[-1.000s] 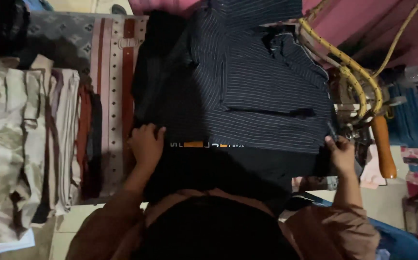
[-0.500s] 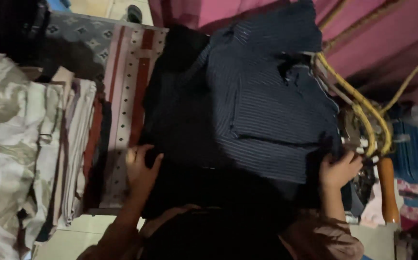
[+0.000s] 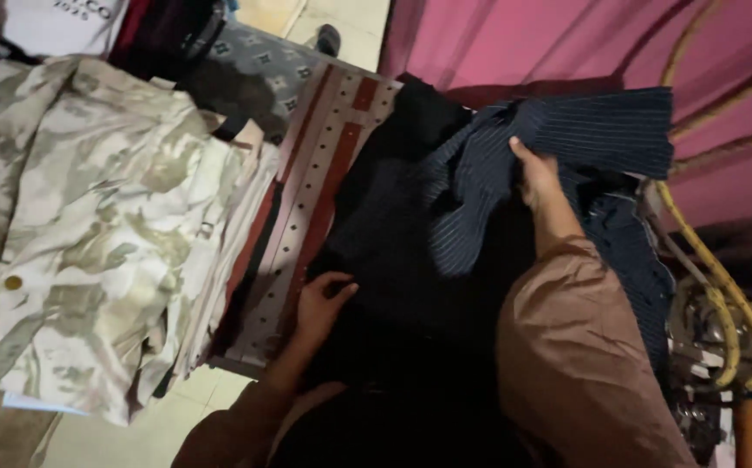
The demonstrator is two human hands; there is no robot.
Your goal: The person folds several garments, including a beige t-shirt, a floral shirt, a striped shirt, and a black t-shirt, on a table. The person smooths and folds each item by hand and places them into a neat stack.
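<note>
The right hand (image 3: 536, 178) had lifted the striped navy shirt (image 3: 566, 139) off flat — now gripping it bunched — while the left hand (image 3: 322, 303) pressed open on the dark cloth (image 3: 384, 234) near the board's front edge, so folding was underway.

A striped shirt (image 3: 566, 139) lies on the dark cloth (image 3: 393, 234) (patterned garments (image 3: 107, 217) piled left).
</note>
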